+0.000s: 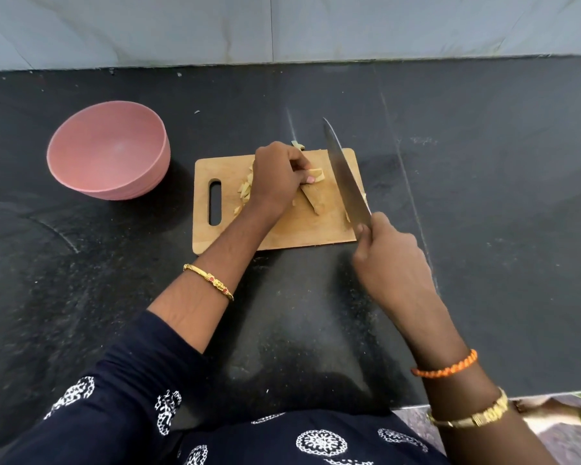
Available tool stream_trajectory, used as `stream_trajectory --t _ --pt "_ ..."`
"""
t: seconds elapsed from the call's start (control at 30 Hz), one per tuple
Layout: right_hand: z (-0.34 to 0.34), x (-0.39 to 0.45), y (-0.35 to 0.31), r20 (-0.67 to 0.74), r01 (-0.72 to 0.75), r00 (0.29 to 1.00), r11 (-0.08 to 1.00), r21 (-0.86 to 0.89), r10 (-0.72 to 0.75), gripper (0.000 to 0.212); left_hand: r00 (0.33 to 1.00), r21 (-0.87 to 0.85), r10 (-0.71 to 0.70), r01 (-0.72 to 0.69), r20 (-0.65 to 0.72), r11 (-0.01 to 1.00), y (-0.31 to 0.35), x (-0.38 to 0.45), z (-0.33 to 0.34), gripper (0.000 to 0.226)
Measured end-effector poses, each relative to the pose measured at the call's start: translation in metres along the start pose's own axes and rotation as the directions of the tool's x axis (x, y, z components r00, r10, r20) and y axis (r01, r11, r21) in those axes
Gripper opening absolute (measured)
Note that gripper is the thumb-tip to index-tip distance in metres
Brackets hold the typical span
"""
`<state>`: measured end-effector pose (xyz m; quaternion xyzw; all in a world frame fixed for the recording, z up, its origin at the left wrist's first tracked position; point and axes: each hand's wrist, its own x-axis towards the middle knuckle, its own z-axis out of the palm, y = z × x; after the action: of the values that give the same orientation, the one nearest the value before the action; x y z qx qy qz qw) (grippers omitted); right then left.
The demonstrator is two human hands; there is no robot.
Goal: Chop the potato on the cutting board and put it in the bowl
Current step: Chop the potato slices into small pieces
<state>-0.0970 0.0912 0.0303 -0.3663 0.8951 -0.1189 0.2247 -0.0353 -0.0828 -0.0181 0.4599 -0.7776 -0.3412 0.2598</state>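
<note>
From the head view, the left hand [279, 177] rests on the wooden cutting board [282, 229], its fingers curled down and pinching a potato piece [317, 172] at the fingertips; a longer potato wedge [312, 199] lies just under those fingers, and small chopped bits [245, 193] sit on the board at the wrist side of that hand. The right hand [393, 263] grips the handle of a chef's knife [344, 177], fingers wrapped tight, blade angled above the board just right of the left fingertips. The pink bowl [109, 151] stands well left of both hands on the black countertop [483, 196]. No writing is readable anywhere.
</note>
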Motion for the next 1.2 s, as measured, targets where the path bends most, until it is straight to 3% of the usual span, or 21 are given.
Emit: stream_trajectory --t 0.17,0.67,0.77,0.9,1.2 --pt "0.017 0.025 -0.013 0.005 0.021 1.000 1.000 0.013 -0.021 0.032 1.000 -0.006 -0.004 0.004 0.018 1.000 -0.001 0.002 -0.002 0.018" --pt "0.008 0.003 -0.002 0.140 0.041 0.990 0.989 -0.139 -0.022 0.006 1.000 -0.072 -0.019 0.020 0.012 0.997 -0.004 0.004 -0.001 0.015" --pt "0.005 -0.015 0.004 0.113 0.014 0.994 0.996 -0.083 -0.005 0.019 1.000 -0.054 -0.008 0.007 -0.003 0.998 -0.003 0.005 -0.003 0.012" --pt "0.005 -0.006 -0.002 0.040 -0.005 0.999 1.000 -0.020 0.006 0.022 0.999 -0.006 -0.030 0.030 0.019 1.000 -0.004 0.004 -0.003 0.026" --pt "0.007 0.017 -0.019 0.063 0.033 0.998 0.999 -0.042 -0.031 0.025 0.999 -0.042 -0.026 0.028 0.047 0.999 -0.003 0.006 -0.008 0.041"
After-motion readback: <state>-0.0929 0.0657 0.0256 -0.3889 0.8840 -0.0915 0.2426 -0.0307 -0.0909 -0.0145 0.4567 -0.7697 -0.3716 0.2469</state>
